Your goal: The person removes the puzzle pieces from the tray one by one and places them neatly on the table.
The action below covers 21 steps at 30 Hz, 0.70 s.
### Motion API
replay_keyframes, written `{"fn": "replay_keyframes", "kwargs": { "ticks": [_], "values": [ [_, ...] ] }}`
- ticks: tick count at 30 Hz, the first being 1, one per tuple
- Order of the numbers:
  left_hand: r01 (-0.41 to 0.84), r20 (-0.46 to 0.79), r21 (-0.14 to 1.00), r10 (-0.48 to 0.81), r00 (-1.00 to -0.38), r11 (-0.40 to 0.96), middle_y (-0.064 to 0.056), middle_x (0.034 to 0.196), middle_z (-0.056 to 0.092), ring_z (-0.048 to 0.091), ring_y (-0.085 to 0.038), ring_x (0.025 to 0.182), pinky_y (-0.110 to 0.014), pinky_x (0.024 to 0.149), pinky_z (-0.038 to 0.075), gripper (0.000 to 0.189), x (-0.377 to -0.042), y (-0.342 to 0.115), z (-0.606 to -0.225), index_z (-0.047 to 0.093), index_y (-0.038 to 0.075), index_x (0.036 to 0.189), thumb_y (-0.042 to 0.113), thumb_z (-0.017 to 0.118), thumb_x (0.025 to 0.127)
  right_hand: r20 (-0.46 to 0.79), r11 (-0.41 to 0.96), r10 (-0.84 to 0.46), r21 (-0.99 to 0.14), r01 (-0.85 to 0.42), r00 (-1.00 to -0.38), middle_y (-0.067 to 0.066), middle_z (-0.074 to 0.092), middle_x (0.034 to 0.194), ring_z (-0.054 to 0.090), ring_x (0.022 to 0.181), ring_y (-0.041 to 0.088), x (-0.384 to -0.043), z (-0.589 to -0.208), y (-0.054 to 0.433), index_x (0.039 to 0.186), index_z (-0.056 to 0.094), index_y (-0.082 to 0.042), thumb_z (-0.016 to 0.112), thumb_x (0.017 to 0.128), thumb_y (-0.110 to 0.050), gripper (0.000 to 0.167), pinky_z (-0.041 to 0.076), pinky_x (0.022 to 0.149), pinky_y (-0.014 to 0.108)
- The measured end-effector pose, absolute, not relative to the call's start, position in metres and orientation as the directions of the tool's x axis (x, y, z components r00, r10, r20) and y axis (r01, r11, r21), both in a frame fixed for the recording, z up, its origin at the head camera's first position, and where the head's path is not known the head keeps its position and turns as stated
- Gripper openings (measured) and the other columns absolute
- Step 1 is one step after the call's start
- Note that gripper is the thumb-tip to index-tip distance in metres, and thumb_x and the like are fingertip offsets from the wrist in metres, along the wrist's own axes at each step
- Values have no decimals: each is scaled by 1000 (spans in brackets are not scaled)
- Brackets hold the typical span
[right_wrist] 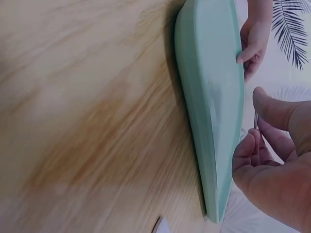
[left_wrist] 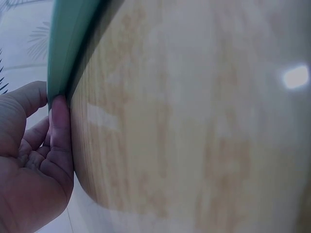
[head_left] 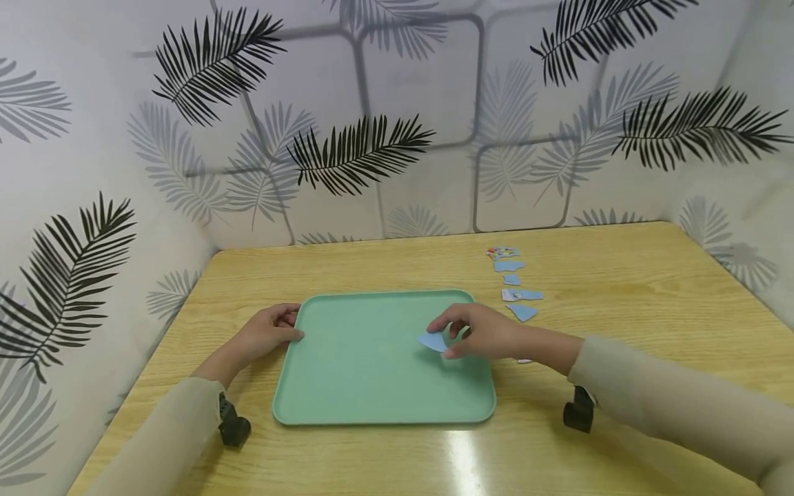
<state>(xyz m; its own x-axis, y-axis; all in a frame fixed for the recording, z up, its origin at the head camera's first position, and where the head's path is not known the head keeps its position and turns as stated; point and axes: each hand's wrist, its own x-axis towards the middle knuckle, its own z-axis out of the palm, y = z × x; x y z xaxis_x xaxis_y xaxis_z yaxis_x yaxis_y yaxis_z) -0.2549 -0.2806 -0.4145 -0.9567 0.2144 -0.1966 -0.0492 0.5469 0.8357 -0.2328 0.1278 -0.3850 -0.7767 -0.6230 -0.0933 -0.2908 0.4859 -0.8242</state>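
My left hand [head_left: 263, 334] grips the left rim of a mint-green tray [head_left: 360, 372], thumb on top; the left wrist view shows this hand [left_wrist: 41, 160] pinching the rim [left_wrist: 70, 43]. Over the tray's right half, my right hand [head_left: 480, 331] pinches a small flat light-blue piece [head_left: 432, 341] between thumb and fingers, held above the tray surface. From the right wrist the piece [right_wrist: 256, 119] appears edge-on, a thin sliver in the fingers of the right hand [right_wrist: 277, 160].
Right of the tray, several flat pieces form a column: a multicoloured piece [head_left: 504, 253] at the far end, then blue ones such as a strip [head_left: 522, 295] and a triangular piece [head_left: 523, 312]. Another piece [head_left: 524, 361] is mostly hidden beneath the right forearm. A leaf-patterned wall [head_left: 428, 186] borders the wooden table [head_left: 347, 461].
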Motion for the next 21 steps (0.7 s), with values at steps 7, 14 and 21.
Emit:
{"fn": "replay_keyframes", "kwargs": {
  "ticks": [7, 14, 21],
  "values": [
    [-48, -196, 831, 210, -958, 555, -14, 108, 50, 47, -23, 93, -28, 72, 49, 56, -256, -280, -414, 43, -4, 141, 6, 65, 91, -58, 433, -672, -839, -328, -738, 1, 60, 112, 52, 98, 25, -231, -381, 158, 119, 67, -11, 77, 84, -10, 37, 49, 83, 36],
    [-35, -191, 832, 228, -955, 554, -15, 109, 49, 47, -23, 92, -29, 73, 48, 56, -255, -278, -412, 42, -6, 140, 6, 66, 91, -61, 413, -697, -849, -331, -714, 4, 59, 111, 51, 97, 27, -229, -379, 183, 121, 66, -12, 75, 85, -10, 37, 50, 75, 31],
    [-37, -195, 825, 222, -955, 564, -16, 111, 51, 49, -22, 92, -29, 73, 49, 58, -252, -277, -411, 41, -6, 141, 7, 66, 91, -42, 375, -733, -858, -352, -679, 9, 57, 111, 50, 94, 27, -226, -379, 203, 118, 66, -9, 75, 84, -7, 35, 50, 69, 28]
  ]
}}
